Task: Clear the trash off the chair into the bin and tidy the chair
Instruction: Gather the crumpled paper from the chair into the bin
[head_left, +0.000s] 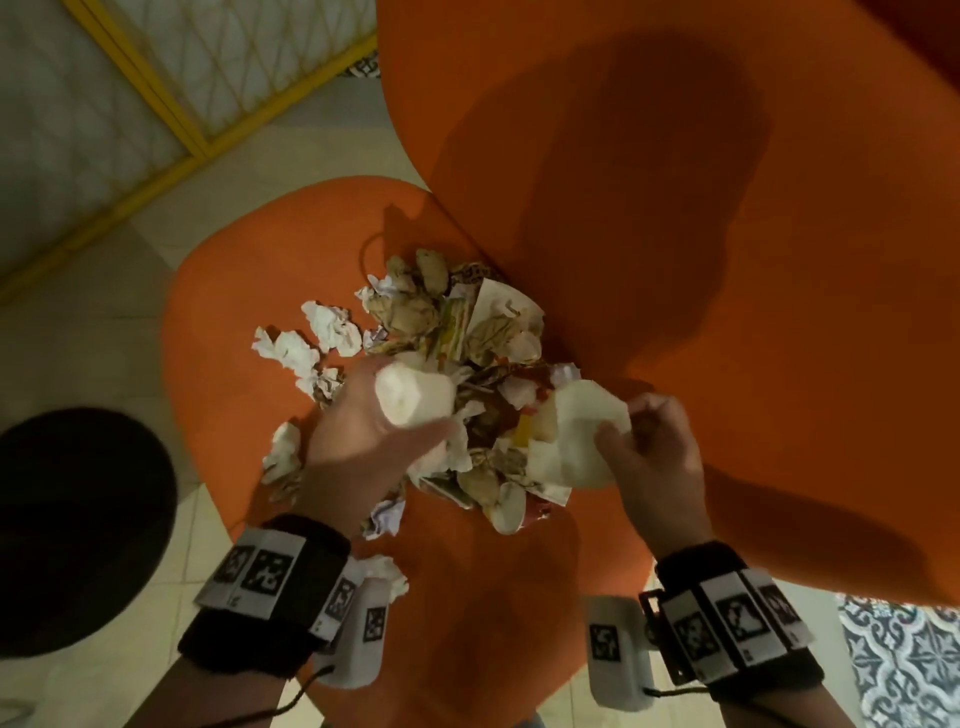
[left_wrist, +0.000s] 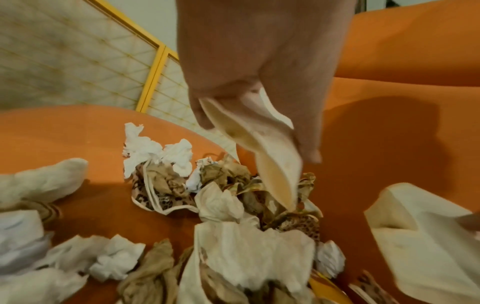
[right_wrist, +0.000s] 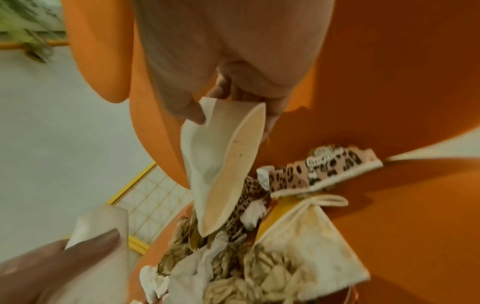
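A pile of trash (head_left: 467, 322) (crumpled tissues, brown paper, leopard-print wrappers) lies on the orange chair seat (head_left: 234, 364). My left hand (head_left: 363, 431) grips a crushed white paper cup (head_left: 413, 395) just above the pile's left side. In the left wrist view the same cup (left_wrist: 262, 148) hangs flattened from my curled fingers. My right hand (head_left: 649, 441) pinches another flattened white paper cup (head_left: 571, 431) over the pile's right side. The right wrist view shows that cup (right_wrist: 226, 164) held between thumb and fingers. A black bin (head_left: 78, 530) stands on the floor left of the chair.
The tall orange chair back (head_left: 675, 208) rises right behind the pile. Loose white tissues (head_left: 291, 348) are scattered on the seat's left, and one more tissue (head_left: 387, 569) lies near my left wrist. A yellow-framed screen (head_left: 171, 104) stands beyond the chair.
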